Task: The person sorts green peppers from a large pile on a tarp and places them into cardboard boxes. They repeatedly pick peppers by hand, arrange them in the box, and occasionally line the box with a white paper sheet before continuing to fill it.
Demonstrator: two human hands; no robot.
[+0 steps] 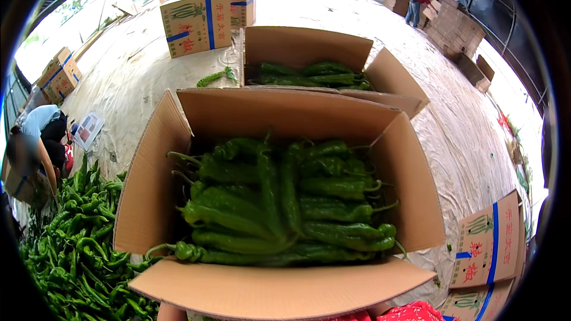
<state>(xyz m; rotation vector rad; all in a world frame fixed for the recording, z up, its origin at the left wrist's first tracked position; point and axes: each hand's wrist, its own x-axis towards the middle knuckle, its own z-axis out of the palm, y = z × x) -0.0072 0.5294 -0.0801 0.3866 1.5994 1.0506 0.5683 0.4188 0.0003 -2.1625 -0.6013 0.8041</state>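
Before me stands an open cardboard box [285, 292] with its flaps spread outward. Long green peppers [276, 200] fill it, most lying crosswise in two side-by-side stacks, with a couple running lengthwise down the middle. Both my hands are out of view, hidden below the near flap. A bit of my left forearm [171, 312] shows under the flap's left end, and red patterned cloth [408, 311] shows at the lower right. Whether my hands hold the box cannot be seen. Just beyond stands a second open box [308, 42] with green peppers [312, 76] inside.
A large heap of loose green peppers [80, 249] lies at left, where another person [42, 129] bends over. Closed printed cartons [196, 22] stand behind; more cartons [484, 245] stand at right. A far person [418, 6] is beside stacked cardboard [459, 26]. Pale sheeting [134, 76] covers the ground.
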